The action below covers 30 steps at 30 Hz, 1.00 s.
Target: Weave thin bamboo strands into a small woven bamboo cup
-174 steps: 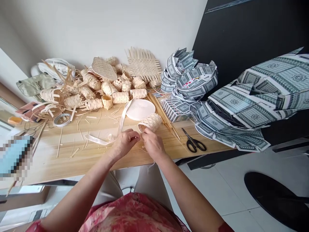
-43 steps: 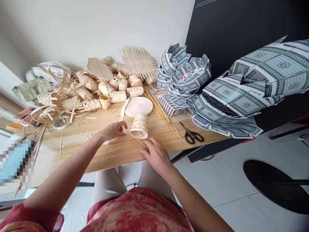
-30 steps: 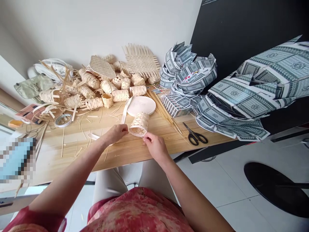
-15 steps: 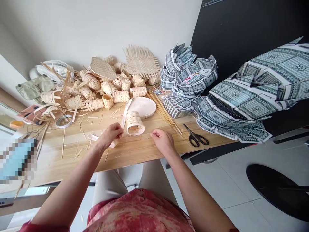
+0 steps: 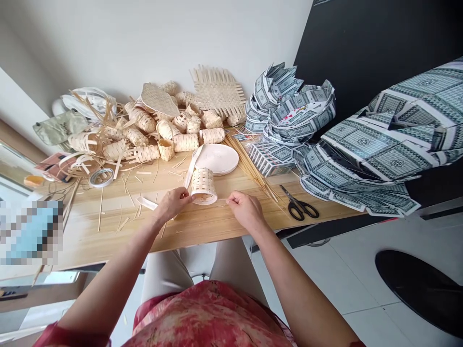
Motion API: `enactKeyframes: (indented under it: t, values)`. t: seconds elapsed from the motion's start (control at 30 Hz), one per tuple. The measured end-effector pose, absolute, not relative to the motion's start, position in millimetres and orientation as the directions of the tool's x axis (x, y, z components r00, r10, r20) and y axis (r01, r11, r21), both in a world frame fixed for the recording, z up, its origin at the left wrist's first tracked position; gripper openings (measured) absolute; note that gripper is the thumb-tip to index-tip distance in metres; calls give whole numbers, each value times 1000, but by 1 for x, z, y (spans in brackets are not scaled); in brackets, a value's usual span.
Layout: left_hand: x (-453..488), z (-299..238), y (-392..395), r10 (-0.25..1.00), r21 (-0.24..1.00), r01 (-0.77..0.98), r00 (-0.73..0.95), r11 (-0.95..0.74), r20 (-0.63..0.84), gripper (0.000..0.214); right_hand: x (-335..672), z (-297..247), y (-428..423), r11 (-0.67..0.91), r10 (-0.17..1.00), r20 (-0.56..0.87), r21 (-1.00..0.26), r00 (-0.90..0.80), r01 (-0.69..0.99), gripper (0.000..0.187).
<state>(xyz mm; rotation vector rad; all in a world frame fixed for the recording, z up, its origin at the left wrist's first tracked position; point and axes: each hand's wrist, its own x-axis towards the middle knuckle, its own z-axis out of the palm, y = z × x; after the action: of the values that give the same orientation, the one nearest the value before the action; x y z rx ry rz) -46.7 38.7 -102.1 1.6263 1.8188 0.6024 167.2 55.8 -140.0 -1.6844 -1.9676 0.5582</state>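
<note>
A small woven bamboo basket (image 5: 203, 185) stands mouth-down on the wooden table (image 5: 108, 236). My left hand (image 5: 173, 203) is closed against its lower left edge, fingers pinched on its rim. My right hand (image 5: 246, 210) is to its right, pinching the end of a thin bamboo strip (image 5: 221, 200) that runs back to the basket's base. A white ribbon (image 5: 189, 169) trails from a flat white ribbon roll (image 5: 219, 158) just behind the basket.
A heap of woven baskets and loose strips (image 5: 144, 130) fills the table's back left, with a woven mat (image 5: 217, 91) behind. Bamboo sticks (image 5: 253, 171), black scissors (image 5: 300, 208), folded playing-card models (image 5: 289, 111) and a tape roll (image 5: 101, 177) lie around. A black stool (image 5: 419, 289) stands on the floor.
The basket has been turned from lying on its side to standing mouth-down. My right hand has drawn the thin strip out to the right; my left hand has stayed at the basket's rim.
</note>
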Motion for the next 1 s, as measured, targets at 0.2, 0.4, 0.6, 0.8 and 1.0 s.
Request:
enactKeyframes:
  t: [0.2,0.4,0.6,0.8,1.0]
  values:
    - [-53,-107,39,966,767,591,-96,249,-240,19,164,-138,53,170,985,88,-557,-147,813,19]
    - [-59,-113,39,935,887,329,29,324,-352,30,164,-137,54,174,985,81,-541,-155,823,18]
    - [-58,-115,39,890,889,212,130,406,-438,47,162,-133,56,174,985,85,-526,-152,833,19]
    - [-57,-117,40,878,884,169,137,436,-459,44,162,-130,57,168,986,80,-518,-148,839,18]
    - [-58,-121,42,899,894,147,56,423,-435,34,164,-124,52,194,981,94,-530,-170,826,18]
